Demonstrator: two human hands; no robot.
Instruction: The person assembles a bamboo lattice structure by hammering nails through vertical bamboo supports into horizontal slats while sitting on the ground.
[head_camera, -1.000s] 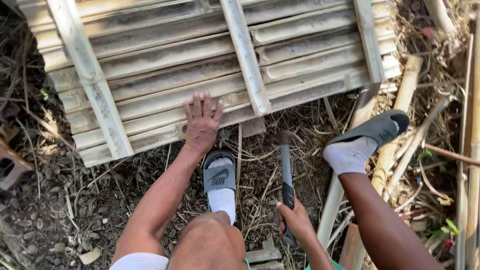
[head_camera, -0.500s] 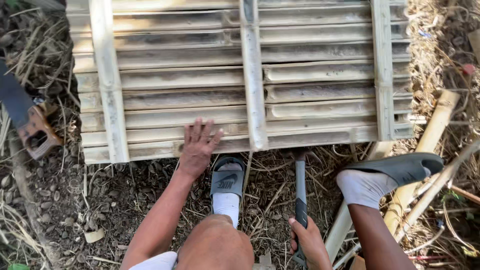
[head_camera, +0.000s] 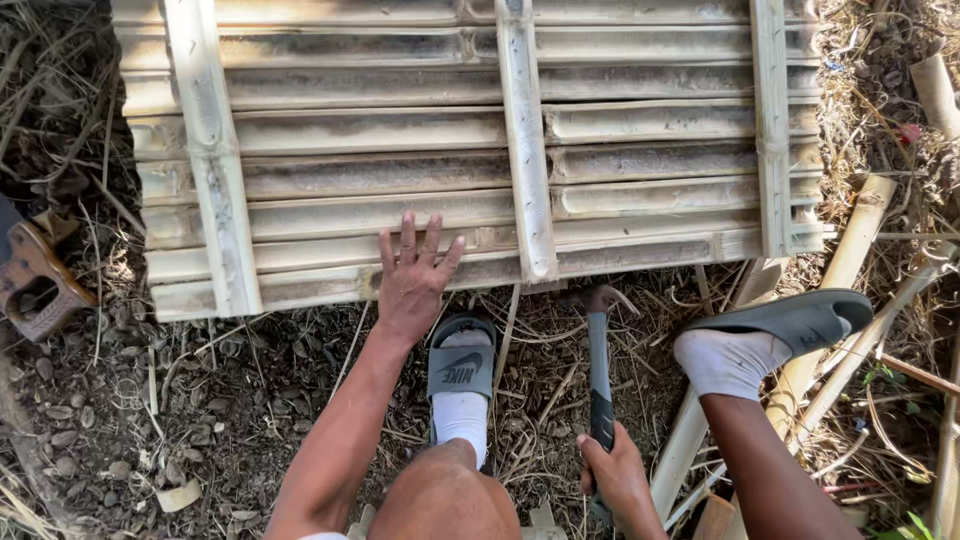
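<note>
2 hands (head_camera: 412, 280): bamboo panel (head_camera: 640, 130), hammer (head_camera: 599, 370); handsaw (head_camera: 35, 280) aside.

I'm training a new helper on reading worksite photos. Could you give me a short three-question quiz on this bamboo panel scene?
1. True or false: the left hand lies flat, fingers spread, on the pale split-bamboo slat panel.
2. What does the right hand grip?
A. brown-handled handsaw
B. dark-handled claw hammer
C. bamboo pole
3. Fill in: the hammer's head rests near the panel's ____ edge.

Key: 1 true; 2 B; 3 lower (near).
</note>
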